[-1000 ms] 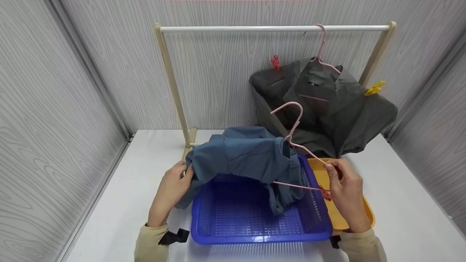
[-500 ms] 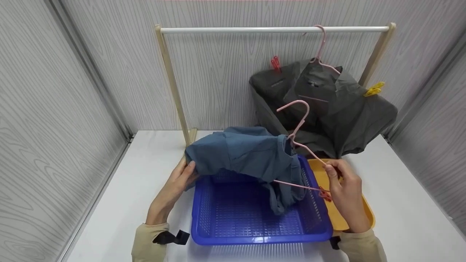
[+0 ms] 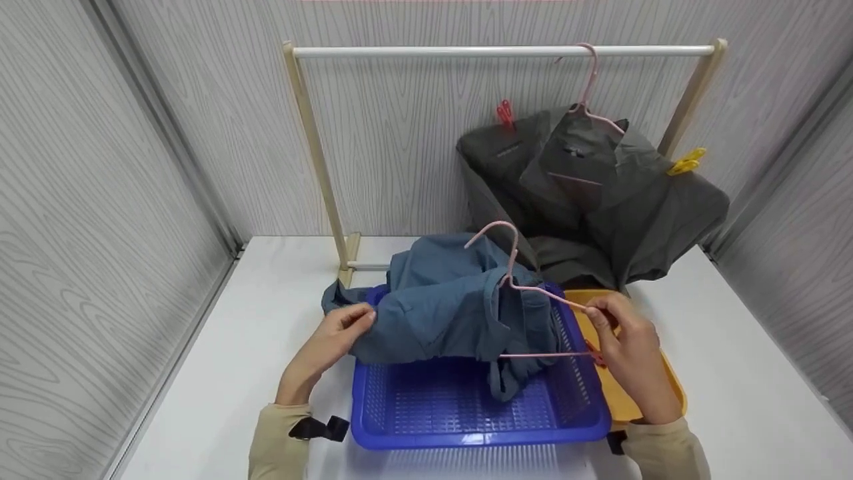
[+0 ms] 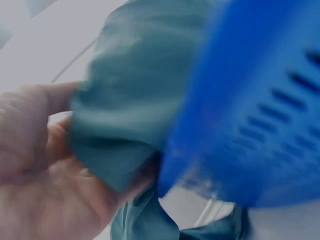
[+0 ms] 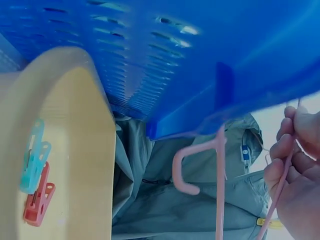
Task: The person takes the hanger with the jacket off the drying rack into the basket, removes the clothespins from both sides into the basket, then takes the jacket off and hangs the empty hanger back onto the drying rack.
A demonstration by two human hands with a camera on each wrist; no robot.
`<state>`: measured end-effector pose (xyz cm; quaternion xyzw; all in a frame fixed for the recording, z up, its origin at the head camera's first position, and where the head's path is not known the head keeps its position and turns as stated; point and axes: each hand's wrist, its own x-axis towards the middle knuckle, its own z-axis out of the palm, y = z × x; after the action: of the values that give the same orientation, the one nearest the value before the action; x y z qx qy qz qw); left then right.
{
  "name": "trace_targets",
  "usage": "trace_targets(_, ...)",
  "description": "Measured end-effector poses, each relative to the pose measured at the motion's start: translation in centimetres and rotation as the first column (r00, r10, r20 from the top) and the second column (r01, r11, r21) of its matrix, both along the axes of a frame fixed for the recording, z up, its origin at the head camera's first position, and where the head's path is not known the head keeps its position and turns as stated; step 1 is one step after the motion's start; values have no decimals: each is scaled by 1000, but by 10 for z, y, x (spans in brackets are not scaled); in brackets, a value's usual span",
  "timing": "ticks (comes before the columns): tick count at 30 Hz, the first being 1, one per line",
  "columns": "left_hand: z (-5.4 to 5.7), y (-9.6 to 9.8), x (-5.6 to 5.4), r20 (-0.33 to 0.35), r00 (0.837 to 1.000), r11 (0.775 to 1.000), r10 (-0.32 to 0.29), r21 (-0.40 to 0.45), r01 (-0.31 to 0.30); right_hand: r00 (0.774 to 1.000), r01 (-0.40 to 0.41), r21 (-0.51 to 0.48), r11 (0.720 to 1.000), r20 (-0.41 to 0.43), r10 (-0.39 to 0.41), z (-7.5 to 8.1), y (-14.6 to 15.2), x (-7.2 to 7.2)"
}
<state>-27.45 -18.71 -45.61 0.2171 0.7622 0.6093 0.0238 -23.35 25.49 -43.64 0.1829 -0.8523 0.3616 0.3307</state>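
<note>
A blue shirt [image 3: 433, 320] lies bunched over the blue basket [image 3: 480, 440], its near part drooping inside. My left hand [image 3: 323, 350] pinches the shirt's left end between thumb and fingers; in the left wrist view the cloth [image 4: 135, 85] runs between thumb and palm, partly hiding the fingers. A pink hanger [image 3: 553, 297] has one side inside the shirt's neck, its hook pointing up and left. With thumb and fingers, my right hand [image 3: 630, 347] grips the hanger's bare right end. The right wrist view shows the hanger [image 5: 220, 185] beside the basket's wall.
Behind, a dark grey shirt [image 3: 593, 193] hangs on a rack's white rod [image 3: 433, 51], with a red clothespin [image 3: 505, 115] and a yellow clothespin [image 3: 686, 162] on it. Right of the basket, a yellow tray [image 3: 674, 393] holds a teal clothespin [image 5: 32, 165] and a red clothespin [image 5: 39, 200].
The hanger's hook has swung left and down, and the blue shirt has dropped toward the basket's front. My left hand has shifted right along the cloth; the right hand has moved slightly left.
</note>
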Motion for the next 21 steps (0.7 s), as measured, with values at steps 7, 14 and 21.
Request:
trace_targets(7,7,2,3,-126,991,994,40,-91,-51,996,56,10,998,65,-56,-3,-1,-1)
trace_targets(14,19,11,15,-178,981,982,70,-161,-99,994,57,2,998,93,-57,-3,-2,-1)
trace_targets(21,21,17,23,-147,988,967,-47,-256,7,994,78,15,997,79,-79,-1,-3,1)
